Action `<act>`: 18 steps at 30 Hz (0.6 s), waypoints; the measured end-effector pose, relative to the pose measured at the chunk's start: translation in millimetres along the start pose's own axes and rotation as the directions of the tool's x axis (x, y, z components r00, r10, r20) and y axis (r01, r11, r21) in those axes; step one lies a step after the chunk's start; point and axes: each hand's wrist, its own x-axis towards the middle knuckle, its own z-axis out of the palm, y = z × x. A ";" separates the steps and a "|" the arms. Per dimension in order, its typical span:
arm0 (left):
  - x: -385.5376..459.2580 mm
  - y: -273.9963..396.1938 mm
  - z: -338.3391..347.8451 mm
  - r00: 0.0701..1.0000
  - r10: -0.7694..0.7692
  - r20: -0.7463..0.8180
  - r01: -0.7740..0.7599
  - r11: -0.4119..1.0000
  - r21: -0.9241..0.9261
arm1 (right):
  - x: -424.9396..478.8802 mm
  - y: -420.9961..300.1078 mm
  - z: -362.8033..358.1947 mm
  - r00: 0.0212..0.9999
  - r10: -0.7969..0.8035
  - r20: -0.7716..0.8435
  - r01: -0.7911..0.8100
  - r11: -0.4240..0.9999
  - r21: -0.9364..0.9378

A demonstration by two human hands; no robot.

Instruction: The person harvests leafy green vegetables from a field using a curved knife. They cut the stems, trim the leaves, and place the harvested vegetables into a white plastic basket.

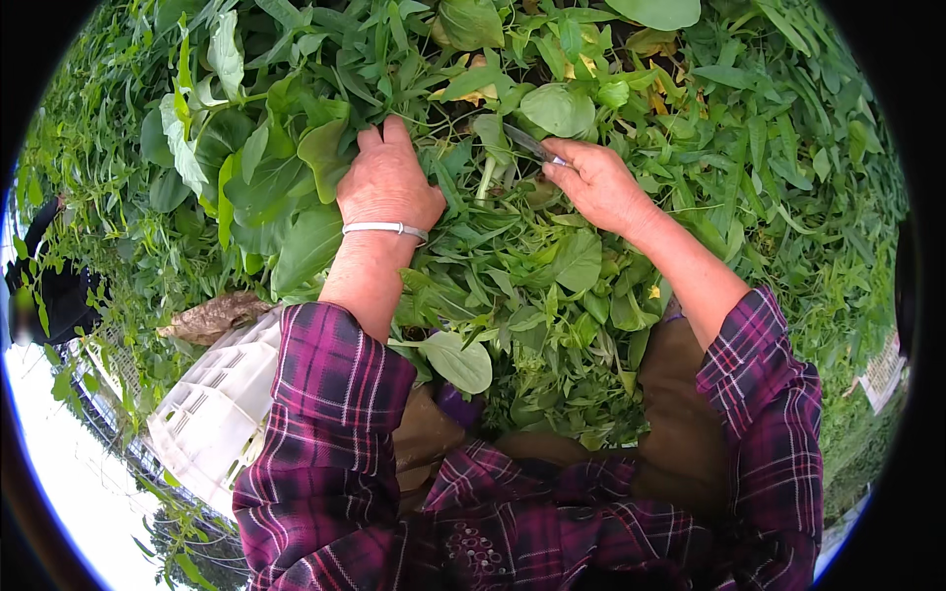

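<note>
My left hand [388, 177], with a silvery bangle [385, 228] at the wrist, reaches into the leafy green plants; its fingertips are partly hidden among leaves, and whether they grip a stem is unclear. Broad-leaved greens [270, 177] stand just left of it. My right hand [595, 181] holds a small knife [526, 140], its blade pointing up and left toward the plants between my hands. Close to the blade, a pale stalk [486, 179] shows with a leaf on top. Narrow-leaved stems and round leaves [576, 260] lie below my hands.
A white plastic crate [222, 406] stands at my lower left, with a dry brown leaf [214, 318] by its rim. A person in dark clothing [55, 288] is at the far left edge. Dense foliage [783, 170] spreads on the right, with a printed sheet [883, 373] at the far right.
</note>
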 end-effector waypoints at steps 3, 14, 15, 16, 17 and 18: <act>6.3 -6.2 -5.6 0.993 -0.050 0.104 0.050 0.999 0.004 | 5.4 -4.7 5.0 1.000 0.024 -0.011 -0.023 0.996 0.087; -15.6 -8.4 -2.7 0.978 -0.028 0.207 0.043 0.997 -0.069 | 25.2 -11.4 8.8 0.959 0.125 0.255 -0.105 0.990 -0.091; -13.9 -7.6 -5.7 0.972 -0.021 0.236 0.036 0.998 -0.057 | 30.3 -12.1 19.5 0.973 0.091 0.211 -0.072 0.993 -0.096; -12.2 -6.6 -9.2 0.967 -0.004 0.256 0.019 0.998 -0.058 | 31.2 -13.8 25.7 0.981 0.109 0.158 -0.085 0.985 -0.152; -10.4 -5.1 -12.9 0.961 0.015 0.276 0.001 0.998 -0.059 | 30.3 -13.7 21.5 0.972 0.126 0.197 -0.091 0.980 -0.176; -9.1 -8.4 -14.9 0.954 0.017 0.299 -0.002 0.999 -0.052 | 32.3 -14.4 19.7 0.960 0.134 0.248 -0.087 0.978 -0.191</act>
